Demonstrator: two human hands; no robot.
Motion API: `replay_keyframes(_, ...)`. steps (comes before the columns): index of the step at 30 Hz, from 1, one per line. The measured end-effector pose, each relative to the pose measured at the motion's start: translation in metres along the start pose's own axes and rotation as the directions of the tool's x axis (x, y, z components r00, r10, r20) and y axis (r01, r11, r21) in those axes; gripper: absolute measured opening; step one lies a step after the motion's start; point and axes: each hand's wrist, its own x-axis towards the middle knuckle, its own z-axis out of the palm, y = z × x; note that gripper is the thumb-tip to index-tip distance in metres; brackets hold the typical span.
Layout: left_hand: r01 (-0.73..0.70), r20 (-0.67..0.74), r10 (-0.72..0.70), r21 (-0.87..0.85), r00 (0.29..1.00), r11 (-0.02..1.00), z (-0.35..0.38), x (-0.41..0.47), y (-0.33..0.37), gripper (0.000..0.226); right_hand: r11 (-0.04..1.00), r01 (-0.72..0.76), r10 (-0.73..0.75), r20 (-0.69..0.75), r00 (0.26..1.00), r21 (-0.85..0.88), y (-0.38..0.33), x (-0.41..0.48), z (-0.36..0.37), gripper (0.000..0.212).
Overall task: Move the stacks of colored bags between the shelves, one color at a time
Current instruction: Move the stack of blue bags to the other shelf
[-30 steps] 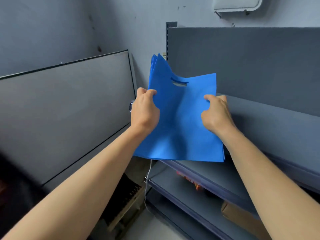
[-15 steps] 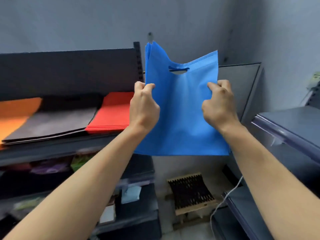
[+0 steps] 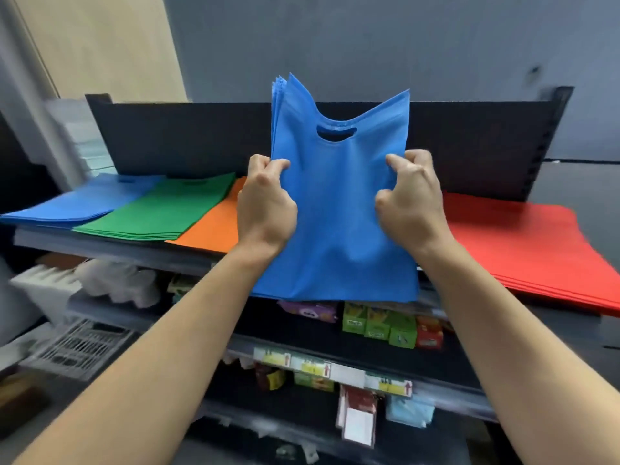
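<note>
Shelf [image 3: 110, 249] behind blue bags [image 3: 335, 236] (between grips [image 3: 265, 213] [image 3: 413, 209])

One wide-angle camera, worn on the head, faces forward and a little downward at the shelf unit [image 3: 201, 139] from close in front; the left hand [image 3: 265, 209] and right hand [image 3: 411, 203] sit mid-frame, near the lens, gripping the blue bags [image 3: 335, 213]; the left margin is smeared, probably by motion blur.

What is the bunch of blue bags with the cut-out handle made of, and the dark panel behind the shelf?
The bunch of blue bags looks like thin non-woven fabric, matte: it creases softly where the left hand and right hand pinch it, yet its top corners stand up. The dark back panel is probably painted metal: flat, rigid, with a slotted right edge.
</note>
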Motion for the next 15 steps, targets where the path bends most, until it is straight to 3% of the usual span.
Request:
replay_keyframes(9, 0.233, -0.151, -0.209, 0.168, 0.966, 0.958, -0.082, 0.035, -0.145, 0.047, 0.975, 0.124, -0.17, 0.261, 0.95, 0.182, -0.104, 0.034, 0.147, 0.036)
replay_keyframes(15, 0.322, -0.226, -0.267, 0.256, 0.937, 0.912, -0.11, 0.074, -0.212, 0.048, 0.955, 0.172, -0.249, 0.341, 0.907, 0.24, -0.157, 0.068, 0.23, 0.038)
